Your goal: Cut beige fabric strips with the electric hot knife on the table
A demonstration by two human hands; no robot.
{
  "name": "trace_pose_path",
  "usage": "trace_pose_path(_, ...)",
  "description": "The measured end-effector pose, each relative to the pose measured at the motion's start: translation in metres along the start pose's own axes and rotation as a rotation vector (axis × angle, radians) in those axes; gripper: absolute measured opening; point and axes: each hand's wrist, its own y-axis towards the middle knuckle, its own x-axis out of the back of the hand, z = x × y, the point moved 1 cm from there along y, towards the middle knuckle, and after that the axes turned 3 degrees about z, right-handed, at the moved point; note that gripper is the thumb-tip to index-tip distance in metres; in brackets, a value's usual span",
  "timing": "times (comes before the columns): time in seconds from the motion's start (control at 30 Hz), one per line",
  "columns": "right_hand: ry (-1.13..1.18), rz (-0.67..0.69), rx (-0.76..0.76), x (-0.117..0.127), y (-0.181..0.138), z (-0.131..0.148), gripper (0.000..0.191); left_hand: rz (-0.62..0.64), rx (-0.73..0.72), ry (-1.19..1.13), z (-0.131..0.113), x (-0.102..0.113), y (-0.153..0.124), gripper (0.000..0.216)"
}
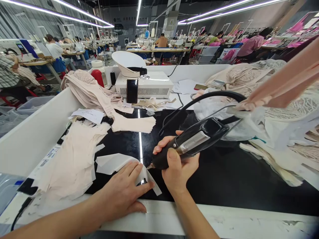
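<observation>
My left hand [122, 189] lies flat with fingers spread, pressing a curved white fabric piece [109, 163] onto the black glossy work surface [224, 179]. In my right hand [178, 169] is a black corded hand tool [186, 141] with a silver metal strip along its side. Its narrow tip points down and left, close to the fabric edge near my left fingertips. Whether the tip touches the fabric I cannot tell. A stack of pale pink cut fabric pieces [72, 159] sits left of my left hand. Another pale piece [134, 123] lies farther back.
At the back stand a white vented box [147, 84], a dark phone [132, 91] leaning on it, and a red thread cone [97, 78]. Bundled fabric and plastic bags [281, 113] pile up at right. The tool's thick cable [206, 96] arches rightward. White side walls [37, 132] edge the table.
</observation>
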Motion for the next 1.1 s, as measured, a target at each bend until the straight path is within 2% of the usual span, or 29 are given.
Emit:
trace_pose_path(0.8,-0.051,0.019,-0.019,-0.0033,0.0005,-0.0023,0.030,0.023,-0.023,-0.008,0.0033,0.0023,-0.0012,0.065)
trace_pose_path(1.1,0.039,0.030,-0.001,-0.0066,0.0055,-0.0079,0.032,0.023,-0.022,0.005,0.0057,0.0018,-0.0011,0.065)
